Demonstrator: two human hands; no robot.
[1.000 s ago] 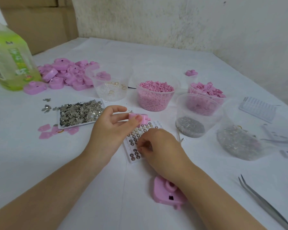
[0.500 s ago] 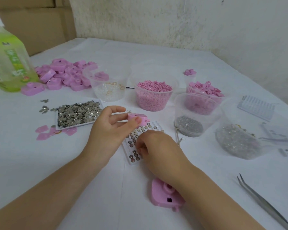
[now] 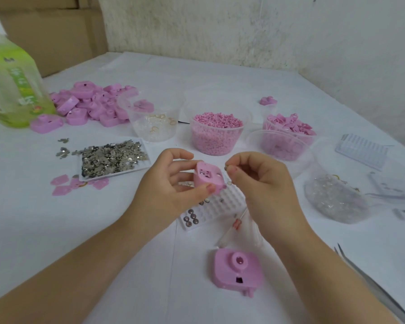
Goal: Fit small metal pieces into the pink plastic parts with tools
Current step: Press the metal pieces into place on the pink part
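- The left hand (image 3: 168,185) holds a pink part (image 3: 207,177) up off the tabletop (image 3: 56,230), in the middle of the frame. Its thumb and fingers curl round the part's sides.
- The right hand (image 3: 264,183) is just to the right of it. Its thumb and first finger pinch a tiny metal piece (image 3: 227,168). The piece is very near the part's upper right edge, but I think they are not touching yet.
- The part looks small, light and hard. I think it will not bend. Holding it by the sides is best, so the holes stay free.
- The metal piece looks thin, light and smooth. I think it could slip out or get lost fast. It should be pinched by its edge, gently, or picked up with the tweezers (image 3: 369,284) lying at the lower right.
- The part is tipped. Its face with the little holes looks up and toward the person. Its long side seems to run from upper left to lower right, with a small peg at the lower right end.
- A white tray (image 3: 222,204) with more round pieces lies on the tabletop right under both hands.
- The piece is too small for me to tell which way it points.
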